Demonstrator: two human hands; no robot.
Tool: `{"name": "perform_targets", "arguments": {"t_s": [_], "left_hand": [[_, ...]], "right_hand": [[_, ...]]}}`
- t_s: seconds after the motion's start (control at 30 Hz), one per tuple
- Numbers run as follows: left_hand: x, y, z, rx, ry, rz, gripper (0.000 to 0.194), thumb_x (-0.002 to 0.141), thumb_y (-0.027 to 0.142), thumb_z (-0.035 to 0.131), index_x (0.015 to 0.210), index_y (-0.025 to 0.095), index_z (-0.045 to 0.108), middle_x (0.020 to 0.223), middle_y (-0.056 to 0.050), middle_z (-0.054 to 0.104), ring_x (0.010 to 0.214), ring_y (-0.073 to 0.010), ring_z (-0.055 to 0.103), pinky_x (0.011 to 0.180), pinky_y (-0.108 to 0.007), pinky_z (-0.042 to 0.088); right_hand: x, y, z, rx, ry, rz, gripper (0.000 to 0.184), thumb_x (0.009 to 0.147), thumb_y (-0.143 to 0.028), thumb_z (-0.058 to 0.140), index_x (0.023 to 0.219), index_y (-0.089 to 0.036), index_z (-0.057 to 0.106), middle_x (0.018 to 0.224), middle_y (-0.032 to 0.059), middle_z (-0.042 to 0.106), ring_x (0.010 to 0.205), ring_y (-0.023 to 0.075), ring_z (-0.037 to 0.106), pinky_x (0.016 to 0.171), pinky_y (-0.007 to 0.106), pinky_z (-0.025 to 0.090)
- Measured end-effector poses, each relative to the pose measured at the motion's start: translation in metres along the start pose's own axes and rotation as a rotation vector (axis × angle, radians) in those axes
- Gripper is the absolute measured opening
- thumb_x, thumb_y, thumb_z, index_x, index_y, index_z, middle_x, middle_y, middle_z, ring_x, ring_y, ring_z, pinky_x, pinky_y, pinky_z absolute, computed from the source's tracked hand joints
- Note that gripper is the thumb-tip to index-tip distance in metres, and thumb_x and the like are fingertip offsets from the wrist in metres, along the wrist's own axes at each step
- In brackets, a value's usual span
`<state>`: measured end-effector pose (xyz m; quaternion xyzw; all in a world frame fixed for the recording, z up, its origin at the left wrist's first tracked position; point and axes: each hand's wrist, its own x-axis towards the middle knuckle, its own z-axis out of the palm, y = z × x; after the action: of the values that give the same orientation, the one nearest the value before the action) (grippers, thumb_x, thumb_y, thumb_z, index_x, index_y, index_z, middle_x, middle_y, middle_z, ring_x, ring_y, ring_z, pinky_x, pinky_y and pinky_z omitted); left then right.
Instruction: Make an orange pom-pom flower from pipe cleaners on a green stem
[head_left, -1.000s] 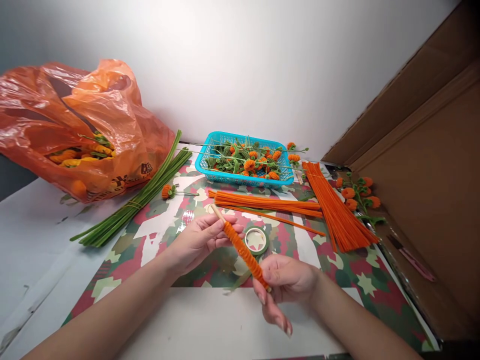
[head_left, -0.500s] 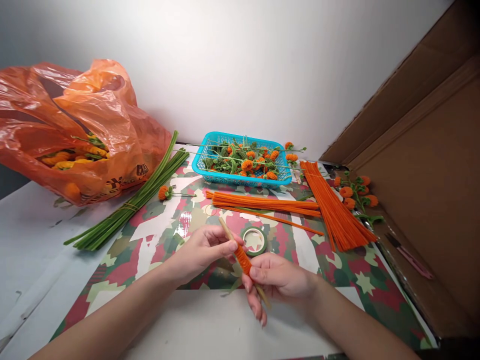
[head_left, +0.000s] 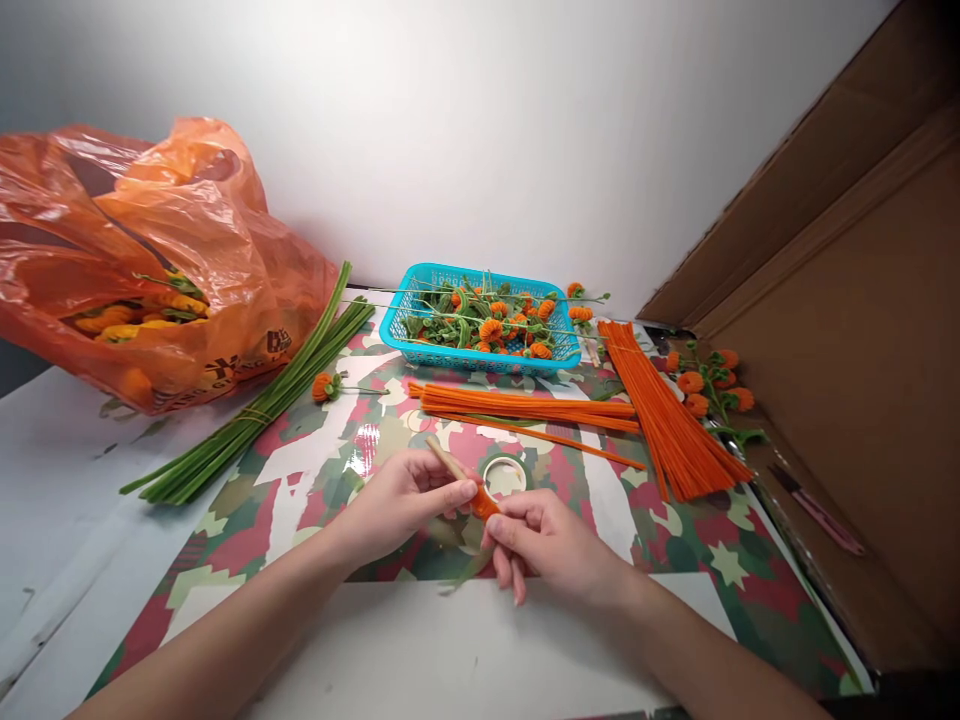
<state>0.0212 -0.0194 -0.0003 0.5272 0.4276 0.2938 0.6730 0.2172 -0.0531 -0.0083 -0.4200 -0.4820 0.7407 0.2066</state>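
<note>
My left hand (head_left: 420,500) is closed around a thin wooden stick (head_left: 444,458), whose upper end points to the far left. Lower on the stick sits a wound orange pipe cleaner coil (head_left: 486,503), partly covered by fingers. My right hand (head_left: 551,545) pinches the coil's lower end with thumb and forefinger; its other fingers hang bent below. The stick's lower end is out of sight. Just behind the hands lies a roll of green tape (head_left: 527,470) on the camouflage-patterned mat (head_left: 592,590).
A blue basket (head_left: 480,362) holds orange flowers and greenery. Orange pipe cleaners (head_left: 667,420) lie in bundles behind my hands. Left are a green pipe cleaner bundle (head_left: 247,420), an orange plastic bag (head_left: 225,230) and a single flower (head_left: 324,387). A pink-handled cutter (head_left: 825,520) lies right, beside cardboard (head_left: 840,330).
My right hand has moved up and closer to my left. Less of the orange coil shows between them, and the stick's lower end has gone from sight. The view has shifted slightly.
</note>
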Motion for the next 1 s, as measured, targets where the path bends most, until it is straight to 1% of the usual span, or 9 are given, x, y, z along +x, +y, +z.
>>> {"name": "perform_targets", "arguments": {"t_s": [0.13, 0.23, 0.37, 0.47, 0.57, 0.63, 0.8, 0.9, 1.0], "left_hand": [[0.001, 0.001, 0.006, 0.064, 0.079, -0.018, 0.029, 0.072, 0.043, 0.073, 0.067, 0.015, 0.069, 0.063, -0.002, 0.066, 0.059, -0.0119, 0.056, 0.058, -0.022, 0.047], [0.001, 0.000, 0.010, 0.088, 0.151, -0.036, 0.033, 0.072, 0.046, 0.072, 0.063, 0.015, 0.067, 0.062, -0.003, 0.065, 0.059, -0.0131, 0.056, 0.057, -0.023, 0.047], [0.000, -0.003, 0.013, 0.055, 0.193, -0.042, 0.031, 0.072, 0.044, 0.073, 0.064, 0.015, 0.067, 0.066, -0.004, 0.067, 0.060, -0.0144, 0.057, 0.057, -0.024, 0.046], [-0.001, -0.005, 0.014, 0.020, 0.201, -0.047, 0.030, 0.072, 0.042, 0.074, 0.064, 0.015, 0.067, 0.066, -0.004, 0.067, 0.061, -0.0147, 0.057, 0.057, -0.025, 0.045], [-0.002, -0.004, 0.015, -0.004, 0.201, -0.024, 0.032, 0.074, 0.044, 0.072, 0.063, 0.014, 0.065, 0.062, -0.003, 0.064, 0.059, -0.0139, 0.056, 0.057, -0.024, 0.045], [-0.003, -0.002, 0.015, -0.027, 0.182, 0.017, 0.032, 0.076, 0.043, 0.071, 0.064, 0.015, 0.065, 0.061, -0.001, 0.062, 0.059, -0.0130, 0.056, 0.057, -0.024, 0.045], [-0.005, 0.002, 0.008, -0.107, 0.101, 0.106, 0.028, 0.075, 0.042, 0.073, 0.073, 0.015, 0.065, 0.066, -0.001, 0.061, 0.060, -0.0123, 0.056, 0.057, -0.024, 0.047], [-0.007, 0.002, 0.003, -0.117, 0.045, 0.129, 0.027, 0.077, 0.040, 0.072, 0.074, 0.014, 0.064, 0.066, -0.002, 0.061, 0.061, -0.0124, 0.056, 0.055, -0.023, 0.047], [-0.007, 0.002, -0.001, -0.137, 0.001, 0.146, 0.025, 0.079, 0.039, 0.070, 0.076, 0.014, 0.064, 0.065, 0.000, 0.060, 0.060, -0.0116, 0.056, 0.055, -0.022, 0.046]], "right_hand": [[-0.002, 0.005, 0.004, -0.488, 0.286, -0.155, 0.033, 0.090, -0.035, 0.048, 0.061, -0.018, 0.045, 0.051, -0.0030, 0.050, 0.044, 0.0081, 0.043, 0.048, 0.022, 0.030], [-0.001, 0.009, 0.004, -0.858, 0.458, -0.283, 0.029, 0.089, -0.027, 0.047, 0.062, -0.019, 0.047, 0.053, -0.0016, 0.047, 0.048, 0.0101, 0.037, 0.049, 0.026, 0.022], [0.002, 0.015, 0.004, -1.122, 0.487, -0.359, 0.027, 0.092, -0.025, 0.042, 0.069, -0.018, 0.054, 0.058, 0.0022, 0.053, 0.050, 0.0121, 0.040, 0.053, 0.027, 0.022], [0.003, 0.017, 0.005, -1.181, 0.499, -0.406, 0.027, 0.093, -0.023, 0.041, 0.070, -0.018, 0.055, 0.060, 0.0038, 0.056, 0.052, 0.0125, 0.042, 0.056, 0.028, 0.025], [0.001, 0.013, 0.006, -1.039, 0.504, -0.375, 0.028, 0.092, -0.026, 0.044, 0.068, -0.018, 0.055, 0.058, 0.0027, 0.054, 0.051, 0.0118, 0.042, 0.053, 0.027, 0.024], [-0.001, 0.007, 0.005, -0.776, 0.436, -0.284, 0.029, 0.091, -0.033, 0.048, 0.067, -0.018, 0.055, 0.054, 0.0004, 0.052, 0.047, 0.0107, 0.043, 0.049, 0.025, 0.025], [-0.004, -0.001, -0.006, 0.034, -0.042, 0.010, 0.044, 0.083, -0.057, 0.058, 0.087, -0.013, 0.058, 0.059, 0.0005, 0.062, 0.043, 0.0110, 0.057, 0.048, 0.021, 0.039], [-0.003, 0.000, -0.015, 0.279, -0.311, 0.074, 0.058, 0.081, -0.065, 0.056, 0.098, -0.009, 0.060, 0.062, 0.0037, 0.066, 0.044, 0.0143, 0.062, 0.051, 0.024, 0.045], [-0.003, -0.002, -0.024, 0.443, -0.464, 0.161, 0.062, 0.088, -0.064, 0.042, 0.103, -0.006, 0.061, 0.069, 0.0082, 0.070, 0.055, 0.0186, 0.069, 0.063, 0.031, 0.051]]}}
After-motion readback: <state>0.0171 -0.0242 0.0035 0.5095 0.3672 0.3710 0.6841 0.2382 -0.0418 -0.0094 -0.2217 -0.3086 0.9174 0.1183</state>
